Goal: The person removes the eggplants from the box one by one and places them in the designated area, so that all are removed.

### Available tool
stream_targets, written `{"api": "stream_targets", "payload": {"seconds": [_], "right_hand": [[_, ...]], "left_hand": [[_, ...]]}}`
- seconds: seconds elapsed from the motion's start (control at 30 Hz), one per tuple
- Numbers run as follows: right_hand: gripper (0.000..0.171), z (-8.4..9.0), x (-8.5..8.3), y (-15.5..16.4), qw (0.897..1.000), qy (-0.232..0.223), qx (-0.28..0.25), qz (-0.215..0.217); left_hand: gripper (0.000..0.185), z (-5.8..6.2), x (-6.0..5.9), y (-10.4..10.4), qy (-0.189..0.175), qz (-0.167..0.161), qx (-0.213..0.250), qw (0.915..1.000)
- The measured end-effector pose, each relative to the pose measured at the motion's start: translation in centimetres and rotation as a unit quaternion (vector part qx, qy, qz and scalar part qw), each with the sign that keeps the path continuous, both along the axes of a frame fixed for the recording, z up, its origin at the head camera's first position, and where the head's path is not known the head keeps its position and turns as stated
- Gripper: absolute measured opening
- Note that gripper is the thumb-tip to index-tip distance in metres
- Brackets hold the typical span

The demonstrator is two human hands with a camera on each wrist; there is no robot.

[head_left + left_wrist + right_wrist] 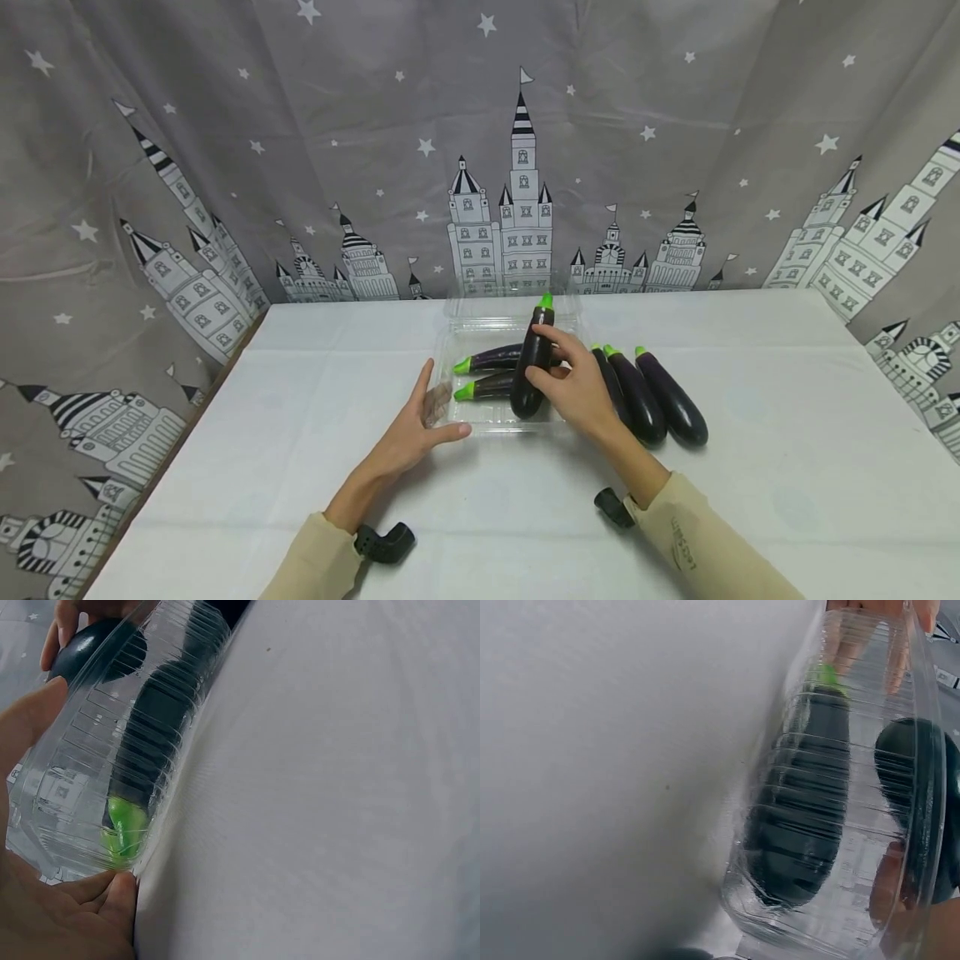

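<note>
A clear plastic clamshell tray (459, 415) sits mid-table with two dark eggplants (495, 358) lying inside, green caps to the left. My right hand (558, 360) grips a third eggplant (531, 367), tilted upright over the tray's right half. My left hand (435, 412) rests with straight fingers against the tray's front left corner. In the left wrist view the ribbed tray wall (67, 787) shows an eggplant (150, 727) behind it, and my thumb (112, 896) touches the corner. The right wrist view looks through the tray (855, 915) at a lying eggplant (802, 817) and the held one (922, 795).
Three more eggplants (651, 396) lie side by side on the white tablecloth (787, 433) just right of the tray. A grey castle-and-star curtain (225, 167) closes off the back and sides. The table's left edge (191, 425) runs diagonally.
</note>
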State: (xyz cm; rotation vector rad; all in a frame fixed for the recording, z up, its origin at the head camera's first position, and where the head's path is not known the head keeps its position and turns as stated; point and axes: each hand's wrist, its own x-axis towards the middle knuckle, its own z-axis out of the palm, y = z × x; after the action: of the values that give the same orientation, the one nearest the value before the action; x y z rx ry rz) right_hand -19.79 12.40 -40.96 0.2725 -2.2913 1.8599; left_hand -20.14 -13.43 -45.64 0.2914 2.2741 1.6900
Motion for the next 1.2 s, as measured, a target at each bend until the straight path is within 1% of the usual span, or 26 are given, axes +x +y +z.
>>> {"api": "stream_targets", "payload": {"seconds": [0.13, 0.27, 0.53, 0.77, 0.97, 1.1, 1.2], "right_hand": [[0.056, 0.3, 0.0, 0.0, 1.0, -0.004, -0.007, 0.01], [0.056, 0.7, 0.0, 0.1, 1.0, -0.005, -0.008, 0.016], [0.055, 1.7, 0.7, 1.1, 0.999, 0.011, 0.019, 0.03], [0.057, 2.0, 1.3, 3.1, 0.998, -0.01, 0.035, 0.057], [0.055, 1.8, 1.7, 4.8, 0.997, -0.01, 0.061, 0.051], [0.054, 1.8, 2.3, 5.6, 0.996, 0.001, 0.072, 0.049], [0.053, 2.0, 2.9, 6.2, 0.996, 0.003, 0.071, 0.051]], "left_hand": [[0.116, -0.1, -0.1, -0.1, -0.001, -0.009, 0.015, 0.9998], [0.117, -0.1, -0.1, -0.2, 0.001, -0.012, 0.015, 0.9998], [0.117, 0.1, -0.2, -0.1, 0.002, -0.012, 0.007, 0.9999], [0.117, 0.0, -0.2, 0.1, 0.003, -0.012, 0.011, 0.9999], [0.115, -0.1, -0.2, 0.0, 0.0, -0.01, 0.009, 0.9999], [0.117, -0.2, -0.2, -0.1, -0.001, -0.008, 0.005, 1.0], [0.117, -0.2, -0.1, 0.0, -0.001, -0.006, 0.004, 1.0]]}}
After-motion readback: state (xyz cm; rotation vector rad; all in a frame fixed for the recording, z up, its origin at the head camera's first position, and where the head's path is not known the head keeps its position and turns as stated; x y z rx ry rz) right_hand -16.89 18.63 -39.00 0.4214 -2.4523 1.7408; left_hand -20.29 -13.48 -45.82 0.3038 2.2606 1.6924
